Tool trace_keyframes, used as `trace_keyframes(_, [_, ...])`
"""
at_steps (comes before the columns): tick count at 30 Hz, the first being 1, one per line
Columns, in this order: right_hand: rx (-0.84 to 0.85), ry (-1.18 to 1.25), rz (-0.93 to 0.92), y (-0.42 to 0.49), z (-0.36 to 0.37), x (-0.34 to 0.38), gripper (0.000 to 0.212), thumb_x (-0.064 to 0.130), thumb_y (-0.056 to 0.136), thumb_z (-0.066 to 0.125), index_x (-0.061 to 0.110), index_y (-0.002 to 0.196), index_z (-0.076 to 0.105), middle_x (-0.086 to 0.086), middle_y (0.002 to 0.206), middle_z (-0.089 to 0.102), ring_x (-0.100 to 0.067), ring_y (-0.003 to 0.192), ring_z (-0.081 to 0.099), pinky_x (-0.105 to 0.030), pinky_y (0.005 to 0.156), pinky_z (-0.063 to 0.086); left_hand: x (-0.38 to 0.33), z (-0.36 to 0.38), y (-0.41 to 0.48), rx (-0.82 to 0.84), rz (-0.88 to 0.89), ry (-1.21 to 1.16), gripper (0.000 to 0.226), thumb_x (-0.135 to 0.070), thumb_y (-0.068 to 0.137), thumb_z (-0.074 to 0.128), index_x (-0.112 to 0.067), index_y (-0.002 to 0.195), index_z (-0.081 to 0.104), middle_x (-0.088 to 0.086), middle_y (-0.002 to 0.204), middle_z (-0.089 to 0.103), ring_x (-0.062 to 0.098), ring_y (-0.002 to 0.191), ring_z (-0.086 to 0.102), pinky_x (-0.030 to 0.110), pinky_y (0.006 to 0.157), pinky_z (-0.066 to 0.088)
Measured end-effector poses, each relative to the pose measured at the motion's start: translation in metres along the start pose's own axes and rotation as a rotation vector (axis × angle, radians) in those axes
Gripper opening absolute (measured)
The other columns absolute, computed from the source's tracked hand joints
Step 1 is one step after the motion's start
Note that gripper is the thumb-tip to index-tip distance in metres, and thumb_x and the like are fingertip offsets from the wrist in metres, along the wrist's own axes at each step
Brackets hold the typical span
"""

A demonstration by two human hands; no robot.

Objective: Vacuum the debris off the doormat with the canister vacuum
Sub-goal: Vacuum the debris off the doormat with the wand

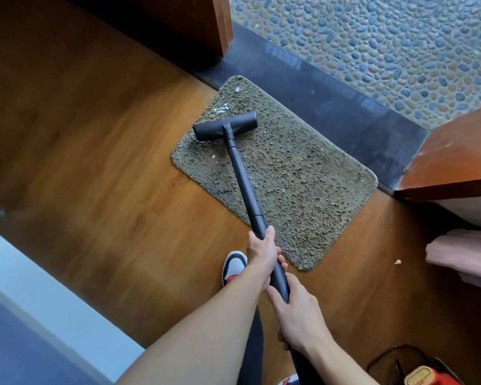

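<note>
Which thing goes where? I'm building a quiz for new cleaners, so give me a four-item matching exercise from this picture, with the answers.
1. floor head
2. white debris
3. left hand
4. loose crumb

A. on the wood floor, right of the doormat
B. grips the wand, ahead of the right hand
C. on the doormat, just beyond the floor head
D. at the wand's far end, on the doormat

Pairs: 1-D, 2-C, 3-B, 4-A.
</note>
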State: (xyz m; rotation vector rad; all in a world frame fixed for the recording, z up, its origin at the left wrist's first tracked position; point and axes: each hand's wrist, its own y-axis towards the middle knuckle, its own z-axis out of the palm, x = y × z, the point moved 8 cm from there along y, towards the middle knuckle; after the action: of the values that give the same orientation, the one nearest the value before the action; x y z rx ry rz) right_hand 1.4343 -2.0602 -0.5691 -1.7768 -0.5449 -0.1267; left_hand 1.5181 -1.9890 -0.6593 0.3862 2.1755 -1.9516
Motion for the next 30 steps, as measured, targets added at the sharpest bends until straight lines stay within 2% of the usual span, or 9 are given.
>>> trace_keyframes(5, [-0.028,0.003,-0.038,0.028,0.002,0.041,0.020,0.046,0.096,0.052,0.033,0.112,0.051,-0.005,0.083,0.067,-0.027,0.050,0.068,-0.043,0.050,0.060,-0.044,-0.008,0.021,0.003,0.015,-0.027,0.025,-0.036,0.103,0.049,-0.016,0.115,0.041,0.007,0.068,0.046,0.014,0.040,0.040,0.021,0.038,0.041])
trace_keyframes(8, [-0.045,-0.001,-0.048,0.044,0.006,0.057,0.021,0.049,0.094,0.052,0.031,0.105,0.053,-0.006,0.080,0.069,-0.028,0.056,0.069,-0.045,0.055,0.061,-0.063,-0.011,0.034,0.010,0.024,-0.016,0.026,-0.036,0.103,0.049,-0.015,0.115,0.041,0.007,0.069,0.046,0.015,0.041,0.040,0.021,0.039,0.040])
trace_keyframes(12, [-0.051,0.038,-0.054,0.059,0.011,0.073,0.017,0.045,0.095,0.053,0.029,0.098,0.052,-0.006,0.075,0.069,-0.023,0.048,0.067,-0.043,0.052,0.060,-0.082,-0.016,0.045,0.014,0.038,0.006,0.029,-0.037,0.102,0.050,-0.014,0.119,0.043,0.007,0.069,0.048,0.015,0.042,0.043,0.023,0.041,0.042])
trace_keyframes(14, [-0.052,0.053,-0.064,0.064,0.012,0.081,0.017,0.044,0.095,0.053,0.028,0.099,0.053,-0.005,0.073,0.068,-0.022,0.048,0.067,-0.045,0.055,0.061,-0.091,-0.019,0.048,0.015,0.050,0.002,0.028,-0.037,0.102,0.050,-0.015,0.118,0.042,0.006,0.068,0.048,0.014,0.041,0.043,0.023,0.042,0.043])
trace_keyframes(17, [-0.036,0.089,-0.070,0.066,0.011,0.089,0.018,0.040,0.097,0.053,0.023,0.105,0.055,-0.005,0.073,0.067,-0.017,0.043,0.066,-0.036,0.045,0.056,-0.099,-0.019,0.048,0.011,0.058,0.004,0.027,-0.036,0.103,0.049,-0.014,0.117,0.041,0.006,0.069,0.047,0.014,0.041,0.042,0.022,0.040,0.042])
trace_keyframes(21, [-0.033,0.062,-0.059,0.059,0.007,0.082,0.019,0.044,0.094,0.053,0.026,0.103,0.055,-0.006,0.078,0.067,-0.026,0.052,0.069,-0.043,0.052,0.060,-0.090,-0.015,0.041,0.016,0.034,0.000,0.027,-0.035,0.103,0.049,-0.014,0.118,0.041,0.006,0.069,0.046,0.014,0.042,0.042,0.022,0.040,0.042])
trace_keyframes(25, [-0.012,0.063,-0.042,0.038,0.001,0.064,0.018,0.038,0.097,0.053,0.021,0.102,0.054,-0.011,0.078,0.067,-0.033,0.048,0.068,-0.036,0.038,0.054,-0.064,-0.009,0.027,0.018,0.010,-0.014,0.028,-0.034,0.102,0.050,-0.012,0.118,0.042,0.007,0.069,0.047,0.014,0.041,0.041,0.022,0.040,0.041])
trace_keyframes(28, [-0.008,0.027,-0.037,0.024,0.000,0.039,0.018,0.042,0.096,0.054,0.024,0.100,0.054,-0.011,0.079,0.067,-0.031,0.048,0.068,-0.043,0.047,0.059,-0.040,-0.005,0.014,0.014,0.006,-0.018,0.029,-0.034,0.102,0.049,-0.011,0.118,0.041,0.007,0.068,0.046,0.015,0.041,0.041,0.022,0.039,0.041])
trace_keyframes(30, [0.004,0.027,-0.029,0.016,0.000,0.021,0.017,0.043,0.096,0.054,0.028,0.102,0.054,-0.008,0.081,0.068,-0.029,0.047,0.068,-0.042,0.049,0.059,-0.023,-0.004,0.005,0.003,0.003,-0.011,0.029,-0.035,0.103,0.049,-0.011,0.118,0.041,0.008,0.069,0.046,0.015,0.041,0.041,0.021,0.038,0.041])
